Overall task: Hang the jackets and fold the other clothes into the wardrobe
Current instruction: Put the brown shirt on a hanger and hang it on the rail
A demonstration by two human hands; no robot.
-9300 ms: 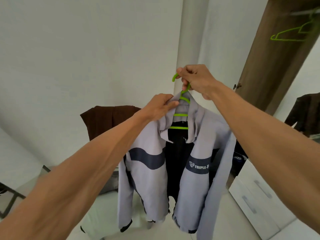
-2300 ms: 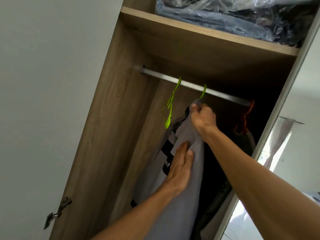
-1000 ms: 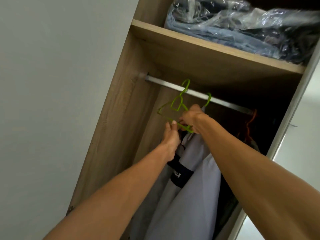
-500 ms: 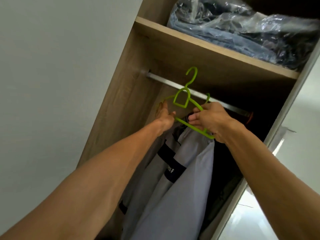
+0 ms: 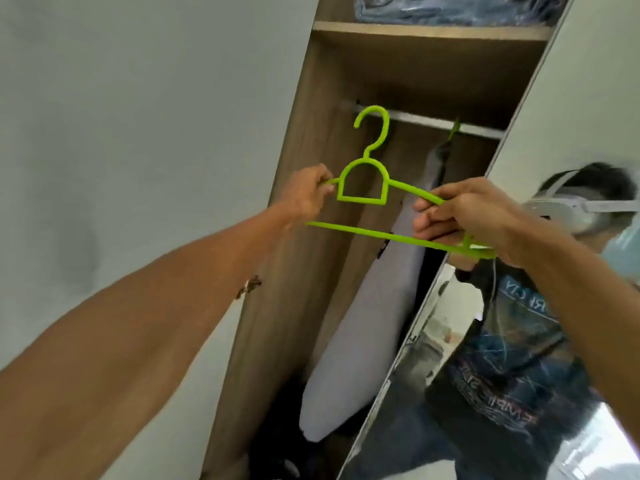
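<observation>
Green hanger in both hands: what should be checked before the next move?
1. Load on the green hanger: ok, nothing hangs on it.
2. Grip: ok, the left hand pinches one end, the right hand grips the other arm.
3. Hook clear of the rail: cannot tell, they overlap in view.
4. The grey jacket hung: ok, it hangs from the rail on a second hanger.
5. Next garment at hand: cannot tell, none in view.
</observation>
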